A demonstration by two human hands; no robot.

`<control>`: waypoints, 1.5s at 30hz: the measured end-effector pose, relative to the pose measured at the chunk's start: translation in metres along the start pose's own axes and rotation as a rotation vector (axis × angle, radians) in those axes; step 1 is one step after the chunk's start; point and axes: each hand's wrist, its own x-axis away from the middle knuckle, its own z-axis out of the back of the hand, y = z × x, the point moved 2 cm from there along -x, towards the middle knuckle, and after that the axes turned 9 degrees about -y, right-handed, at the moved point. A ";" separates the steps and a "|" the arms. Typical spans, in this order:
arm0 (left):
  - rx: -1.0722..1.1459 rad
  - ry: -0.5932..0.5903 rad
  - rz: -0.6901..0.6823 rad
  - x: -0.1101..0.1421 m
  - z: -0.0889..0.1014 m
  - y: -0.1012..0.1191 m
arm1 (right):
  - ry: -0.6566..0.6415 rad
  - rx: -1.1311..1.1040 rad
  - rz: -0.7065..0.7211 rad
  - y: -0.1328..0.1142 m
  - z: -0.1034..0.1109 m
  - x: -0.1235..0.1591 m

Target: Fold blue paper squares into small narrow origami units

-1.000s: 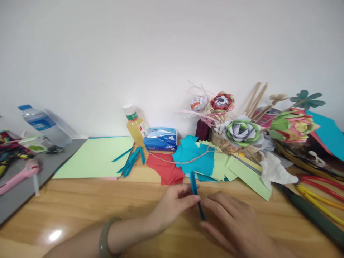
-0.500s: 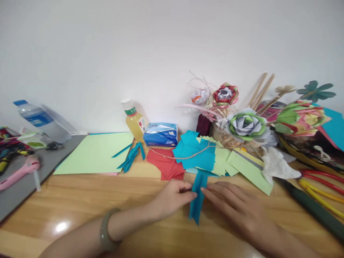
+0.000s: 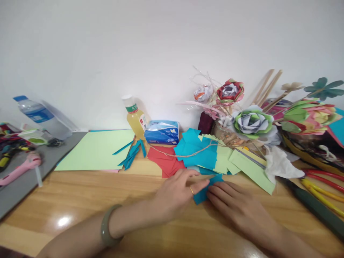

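Note:
A small piece of blue paper (image 3: 200,195) lies folded on the wooden table in front of me, slanting between my two hands. My left hand (image 3: 176,191) comes from the left, a ringed finger pressing on the paper's upper face. Another finger of that hand is stretched out above it, and its thumb is hidden. From the right, my right hand (image 3: 233,200) has its fingers bent together over the paper's right side, covering part of it. Just behind are a pile of blue paper pieces (image 3: 195,152) and red paper pieces (image 3: 163,161).
Light green sheets (image 3: 91,150) and blue paper strips (image 3: 131,156) lie left. Behind stand a juice bottle (image 3: 134,120), a tissue pack (image 3: 162,133) and a water bottle (image 3: 40,116). Paper flowers (image 3: 252,123), a crumpled tissue (image 3: 282,165) and red-and-yellow-handled tools (image 3: 319,186) occupy the right.
The blue paper, a long upright creased strip before, is now shorter and tilted to the right. My left hand has shifted from pinching its left edge to pressing on top.

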 end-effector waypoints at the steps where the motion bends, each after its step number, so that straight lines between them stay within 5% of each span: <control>1: -0.104 0.001 -0.051 0.000 0.000 0.001 | -0.012 0.003 -0.005 0.003 0.000 0.002; 7: -0.318 0.054 -0.144 0.000 0.000 0.000 | -0.103 -0.043 0.034 0.019 0.000 0.012; 18: -0.162 0.116 -0.109 0.001 0.004 0.000 | -0.149 -0.133 -0.022 0.004 -0.010 0.006; 23: -0.081 0.071 -0.205 0.000 0.007 -0.001 | -0.115 -0.229 0.007 0.004 -0.014 0.011; 35: 0.096 0.183 0.152 0.001 0.001 -0.010 | -0.018 -0.073 -0.058 -0.004 -0.011 0.002; 39: 0.099 0.189 0.132 0.002 0.002 -0.005 | -0.025 -0.073 -0.012 -0.003 -0.009 0.005; 45: 0.054 0.168 0.010 0.004 -0.002 -0.003 | -0.098 -0.250 -0.125 -0.004 -0.018 0.004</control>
